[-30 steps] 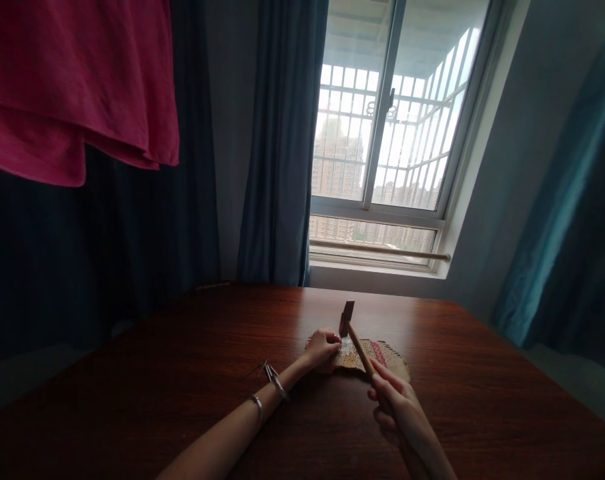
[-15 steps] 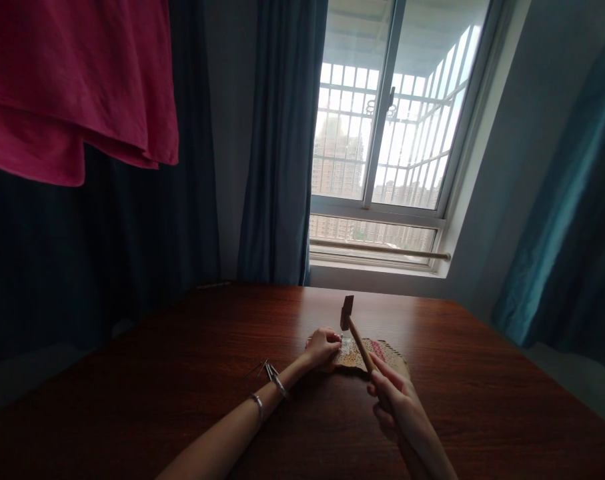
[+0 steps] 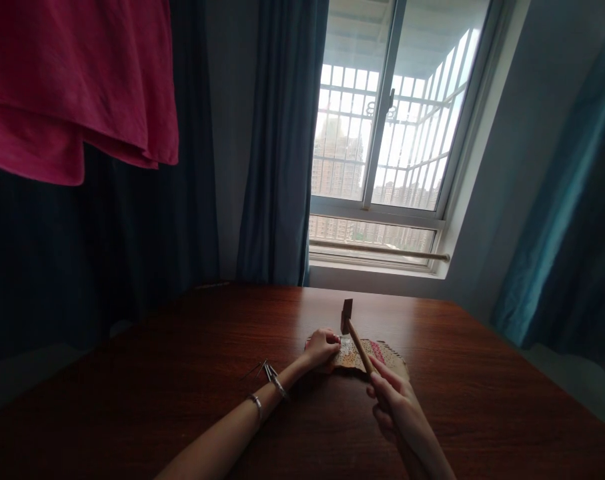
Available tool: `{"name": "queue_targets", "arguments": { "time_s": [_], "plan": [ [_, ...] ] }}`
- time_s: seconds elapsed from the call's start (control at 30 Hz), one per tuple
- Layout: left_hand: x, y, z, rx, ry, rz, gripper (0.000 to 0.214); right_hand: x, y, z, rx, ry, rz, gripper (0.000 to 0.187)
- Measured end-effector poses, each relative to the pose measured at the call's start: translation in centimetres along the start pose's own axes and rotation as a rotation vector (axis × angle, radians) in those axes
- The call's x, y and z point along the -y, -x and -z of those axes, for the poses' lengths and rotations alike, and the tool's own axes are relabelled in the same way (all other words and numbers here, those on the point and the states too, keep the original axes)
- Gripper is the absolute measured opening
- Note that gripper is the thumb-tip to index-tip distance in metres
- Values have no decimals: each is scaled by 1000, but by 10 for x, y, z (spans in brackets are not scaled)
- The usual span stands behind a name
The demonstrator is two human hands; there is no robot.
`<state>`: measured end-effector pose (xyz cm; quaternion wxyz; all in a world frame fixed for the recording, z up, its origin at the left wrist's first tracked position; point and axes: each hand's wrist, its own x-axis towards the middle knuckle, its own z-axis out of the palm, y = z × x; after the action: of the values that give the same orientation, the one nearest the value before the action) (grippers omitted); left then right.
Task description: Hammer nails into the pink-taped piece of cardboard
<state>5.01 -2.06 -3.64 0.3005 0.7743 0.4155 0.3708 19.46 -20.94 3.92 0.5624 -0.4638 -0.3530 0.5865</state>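
A: What is the right hand (image 3: 396,399) holding?
B: It is gripping the hammer (image 3: 359,348) by its handle.
A: And the left hand (image 3: 323,348)?
B: It is curling at the patterned sheet (image 3: 393,360), which is lying on the table (image 3: 432,327); its hold is not discernible.

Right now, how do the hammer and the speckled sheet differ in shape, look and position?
The hammer is slender, with a long handle; the speckled sheet is broad and roughly flat. The hammer is gripped in the right hand; the sheet lies on the table. The hammer's handle is plain, while the sheet is spotted, with a pink band. Both show light brown tones.
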Motion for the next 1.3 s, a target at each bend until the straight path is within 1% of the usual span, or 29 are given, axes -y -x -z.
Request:
{"name": "queue_targets", "arguments": {
  "time_s": [0.1, 0.27, 0.37, 0.47, 0.6, 0.77, 0.93, 1.1, 1.3],
  "plan": [
    [1, 0, 0, -1, -7, -17, 16, 0, 0, 0, -6, -9, 25, 78],
    [3, -1, -1, 20, 0, -43, 16, -3, 1, -2, 12, -3, -19, 83],
    [5, -2, -1, 16, 4, -61, 16, -4, 1, -3, 6, -13, 22, 80],
    [6, -2, -1, 15, -8, -54, 15, -4, 0, -3, -4, -3, 40, 79],
    [9, -3, -2, 25, -15, -52, 15, -3, 1, -3, 0, 23, 1, 83],
    [10, -3, -3, 25, -29, -45, 15, -1, 1, -3, 3, 10, 43, 82],
    [8, -3, -2, 29, -25, -42, 15, -3, 1, -5, 14, 14, 10, 85],
    [6, -2, -1, 29, -29, -25, 14, -4, 3, -5, 12, 8, 39, 82],
    [4, -2, 0, 35, -18, -20, 15, -6, 1, -4, 15, 15, 14, 82]
  ]
}}
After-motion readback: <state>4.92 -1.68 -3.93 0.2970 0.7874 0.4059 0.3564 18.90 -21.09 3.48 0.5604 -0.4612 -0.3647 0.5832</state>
